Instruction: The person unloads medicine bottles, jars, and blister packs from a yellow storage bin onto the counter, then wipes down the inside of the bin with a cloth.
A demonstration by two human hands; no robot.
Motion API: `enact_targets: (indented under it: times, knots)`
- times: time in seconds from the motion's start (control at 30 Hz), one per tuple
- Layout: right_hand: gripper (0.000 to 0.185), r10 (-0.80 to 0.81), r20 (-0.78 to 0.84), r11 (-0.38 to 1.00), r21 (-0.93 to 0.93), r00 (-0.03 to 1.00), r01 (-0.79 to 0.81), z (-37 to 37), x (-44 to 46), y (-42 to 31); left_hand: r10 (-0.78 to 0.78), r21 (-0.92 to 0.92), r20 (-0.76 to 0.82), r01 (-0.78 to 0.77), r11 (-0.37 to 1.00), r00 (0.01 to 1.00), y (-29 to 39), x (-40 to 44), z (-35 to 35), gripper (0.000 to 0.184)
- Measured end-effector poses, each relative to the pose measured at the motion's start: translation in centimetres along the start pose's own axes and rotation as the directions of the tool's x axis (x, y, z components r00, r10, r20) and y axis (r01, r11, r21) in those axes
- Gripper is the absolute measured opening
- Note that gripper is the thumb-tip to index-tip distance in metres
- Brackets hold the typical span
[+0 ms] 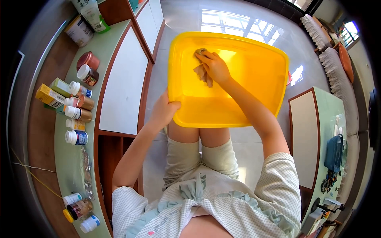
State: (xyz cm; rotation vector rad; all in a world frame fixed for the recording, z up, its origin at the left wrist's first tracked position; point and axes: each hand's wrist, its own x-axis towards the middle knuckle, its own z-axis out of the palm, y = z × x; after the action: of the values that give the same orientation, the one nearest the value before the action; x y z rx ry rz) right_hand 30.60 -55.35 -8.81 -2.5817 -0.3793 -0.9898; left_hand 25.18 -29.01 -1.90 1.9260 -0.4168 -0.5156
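Note:
A yellow plastic basin (234, 113) is held up in front of me over my thighs, its open side facing me. My left hand (164, 109) grips its lower left rim, the thumb on the near side and the other fingers hidden behind the wall. Inside the basin, my right hand (214, 67) is closed on a crumpled brownish-grey cloth (203, 75), pressed against the upper left part of the basin's inside. Part of the cloth hangs loose below my fingers.
On the left, a long cabinet (123, 83) carries several bottles (79, 114), jars (87, 74) and boxes (50, 95). To the right stands a low table (325, 107) with a blue bag (334, 152) on it. A sofa (337, 71) is beyond. Shiny tiles cover the floor (182, 20).

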Motion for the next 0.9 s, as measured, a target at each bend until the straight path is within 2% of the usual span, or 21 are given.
enact_targets:
  times: [0.17,0.27,0.3,0.4,0.43,0.47,0.5,0.53,0.57,0.6,0.67,0.77,0.8,0.87,0.9]
  knots:
    - [0.030,0.212,-0.060,0.977,0.046,0.975,-0.210,-2.3,-1.5,3.2,0.020,-0.084,-0.005,-0.021,0.996,1.000,-1.3,0.0,-0.2,0.055]
    - [0.025,0.362,-0.106,0.927,-0.067,0.926,-0.369,-3.3,-2.9,6.1,0.001,-0.106,-0.011,-0.002,0.994,1.000,-0.8,-0.7,-0.2,0.052]
    - [0.028,0.423,-0.043,0.897,-0.125,0.905,-0.425,-4.1,-2.7,6.3,0.003,-0.113,-0.010,-0.004,0.994,1.000,-1.0,-0.7,-0.2,0.052]
    - [0.035,0.447,0.033,0.887,-0.145,0.894,-0.438,-2.8,-2.1,4.3,0.018,-0.091,-0.025,-0.020,0.996,1.000,-1.1,-0.8,-0.2,0.050]
    - [0.048,0.355,0.084,0.925,-0.176,0.931,-0.337,-1.9,-1.8,3.1,0.030,-0.063,-0.046,-0.033,0.998,0.999,-0.8,-1.0,0.0,0.050]
    - [0.058,0.254,0.034,0.957,-0.156,0.967,-0.246,0.1,-1.9,2.2,0.042,-0.035,-0.067,-0.045,0.998,0.997,-0.6,-1.2,0.2,0.050]
    - [0.069,0.239,0.139,0.963,-0.163,0.961,-0.216,1.1,-1.3,0.5,0.034,-0.032,-0.067,-0.036,0.999,0.997,-0.5,-1.3,0.2,0.050]
    - [0.076,0.065,0.109,0.989,-0.142,0.992,-0.049,3.7,-1.4,0.6,0.025,-0.029,-0.067,-0.027,0.999,0.997,-0.4,-1.4,0.2,0.050]
    - [0.082,0.008,0.220,0.992,-0.123,0.976,0.019,3.4,-0.4,-1.5,0.017,-0.028,-0.069,-0.018,0.999,0.998,-0.4,-1.4,0.2,0.050]
    - [0.078,-0.009,0.213,0.993,-0.110,0.977,0.033,2.8,0.6,-3.5,0.021,-0.033,-0.079,-0.024,0.999,0.997,-0.3,-1.5,0.3,0.050]
    - [0.060,0.010,0.216,0.997,-0.081,0.976,0.008,2.0,1.4,-4.2,0.029,-0.041,-0.100,-0.033,0.999,0.995,-0.4,-1.7,0.2,0.050]
    - [0.044,-0.010,0.275,0.981,-0.182,0.961,0.062,1.4,1.4,-1.2,0.019,-0.073,-0.092,-0.026,0.997,0.996,-1.4,-1.4,0.1,0.050]
    - [0.036,-0.007,0.244,0.978,-0.199,0.970,0.057,1.1,1.4,0.2,0.022,-0.080,-0.097,-0.029,0.996,0.995,-1.5,-1.2,0.0,0.050]
    - [0.034,0.067,0.287,0.977,-0.215,0.956,-0.004,-1.0,1.4,2.4,0.021,-0.088,-0.101,-0.030,0.996,0.995,-1.7,-1.0,-0.2,0.050]
    - [0.033,0.086,0.230,0.976,-0.213,0.969,-0.036,-1.5,0.6,3.5,0.025,-0.088,-0.104,-0.035,0.996,0.994,-1.9,-1.0,-0.1,0.050]
